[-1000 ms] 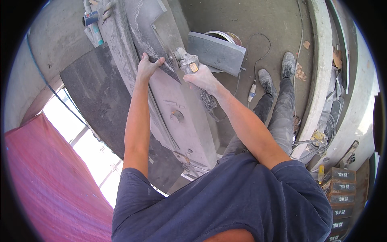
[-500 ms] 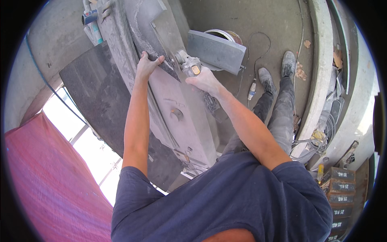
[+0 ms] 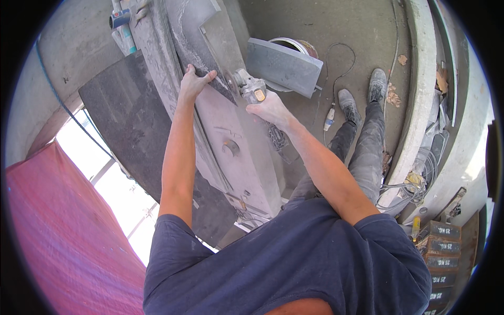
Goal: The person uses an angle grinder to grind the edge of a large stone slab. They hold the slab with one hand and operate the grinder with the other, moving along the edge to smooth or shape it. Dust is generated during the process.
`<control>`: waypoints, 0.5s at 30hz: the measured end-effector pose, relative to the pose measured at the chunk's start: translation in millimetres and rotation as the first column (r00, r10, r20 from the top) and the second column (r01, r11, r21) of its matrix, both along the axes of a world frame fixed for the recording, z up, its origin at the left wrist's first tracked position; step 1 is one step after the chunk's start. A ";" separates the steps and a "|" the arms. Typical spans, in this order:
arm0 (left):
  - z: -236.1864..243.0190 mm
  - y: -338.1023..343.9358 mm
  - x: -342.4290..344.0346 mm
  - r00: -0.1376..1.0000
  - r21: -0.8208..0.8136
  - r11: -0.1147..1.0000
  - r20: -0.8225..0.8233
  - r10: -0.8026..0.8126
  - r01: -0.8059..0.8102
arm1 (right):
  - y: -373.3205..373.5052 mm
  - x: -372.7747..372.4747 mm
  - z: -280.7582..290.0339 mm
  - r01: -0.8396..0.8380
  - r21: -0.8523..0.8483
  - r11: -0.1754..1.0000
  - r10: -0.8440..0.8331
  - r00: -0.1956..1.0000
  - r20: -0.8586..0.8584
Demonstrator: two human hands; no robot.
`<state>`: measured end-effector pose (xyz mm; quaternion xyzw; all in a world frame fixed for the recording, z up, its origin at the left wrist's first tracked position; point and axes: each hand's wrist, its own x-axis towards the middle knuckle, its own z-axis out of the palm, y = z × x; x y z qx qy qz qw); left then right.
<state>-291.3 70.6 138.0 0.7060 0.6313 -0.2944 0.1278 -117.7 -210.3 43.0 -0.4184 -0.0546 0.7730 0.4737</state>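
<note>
My left hand (image 3: 195, 85) rests on the near end of a dark grey slab (image 3: 190, 39), thumb and fingers stretched apart. White dust runs in a line along this slab, which lies on a long dusty grey block (image 3: 236, 126). In my right hand (image 3: 273, 109) is an angle grinder (image 3: 254, 90), its head against or close beside the slab's right edge; whether the disc touches cannot be made out. A flat grey piece (image 3: 221, 50) stands along that edge, just beyond the grinder.
A grey angled panel (image 3: 283, 65) leans by a white-rimmed bucket (image 3: 294, 44). A cable with a plug connector (image 3: 329, 119) lies on the floor near my shoes. Left are a dark sheet (image 3: 123, 110) and red tarp (image 3: 68, 210); stacked weights (image 3: 443, 247) sit at lower right.
The angle grinder and my right hand have shifted slightly to the right and toward me. My left hand stays at the same place on the slab.
</note>
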 end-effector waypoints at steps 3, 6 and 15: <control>-0.1 0.3 1.1 1.000 -0.008 1.000 -0.019 0.011 -0.011 | -2.0 -2.6 -1.3 -0.010 0.015 1.000 0.010 0.999 0.033; 0.4 0.0 2.3 1.000 -0.010 1.000 -0.016 0.022 -0.022 | -7.1 -4.7 -1.1 0.016 0.039 0.999 -0.018 0.999 0.047; -5.4 -1.2 -9.8 0.986 0.080 0.983 -0.007 -0.168 0.168 | -3.2 -4.1 -6.7 -0.033 0.014 0.999 0.033 0.999 0.021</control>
